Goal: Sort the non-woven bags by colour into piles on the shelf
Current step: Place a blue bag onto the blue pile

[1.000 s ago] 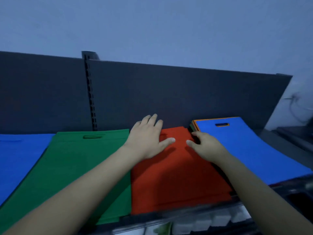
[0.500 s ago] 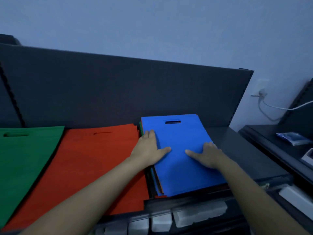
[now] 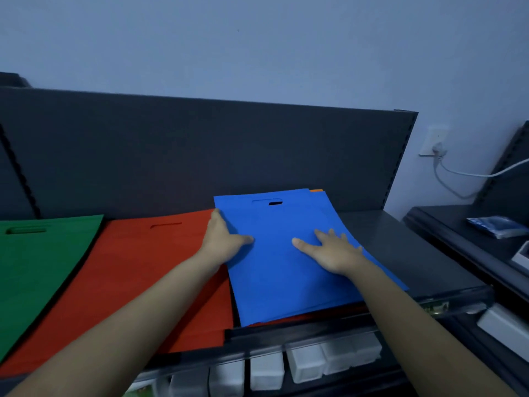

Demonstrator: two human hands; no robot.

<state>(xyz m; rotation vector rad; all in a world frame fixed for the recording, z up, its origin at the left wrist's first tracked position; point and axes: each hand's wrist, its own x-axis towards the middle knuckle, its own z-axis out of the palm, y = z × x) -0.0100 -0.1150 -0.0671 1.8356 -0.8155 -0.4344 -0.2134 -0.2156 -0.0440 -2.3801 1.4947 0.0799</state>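
Observation:
A blue non-woven bag [image 3: 286,270] lies on top of a mixed stack at the right of the shelf [image 3: 406,253]. An orange corner [image 3: 316,190] and a red edge peek out from under it. My left hand [image 3: 221,242] holds the blue bag's left edge, with the thumb on top and the fingers along the edge, partly under it. My right hand [image 3: 332,250] rests flat on the bag with its fingers spread. A red pile [image 3: 137,270] lies left of the stack, and a green pile [image 3: 37,267] lies further left.
A dark back panel [image 3: 200,156] rises behind the shelf. White boxes [image 3: 315,365] sit below the front rail. At the right stands another dark shelf [image 3: 458,242] with a blue packet [image 3: 498,226]. A wall socket with a white cable [image 3: 438,150] is behind it.
Both hands left the red pile and moved right onto the blue bag on the mixed stack. My left hand shifted to the bag's left edge, and the bag now lies slightly askew.

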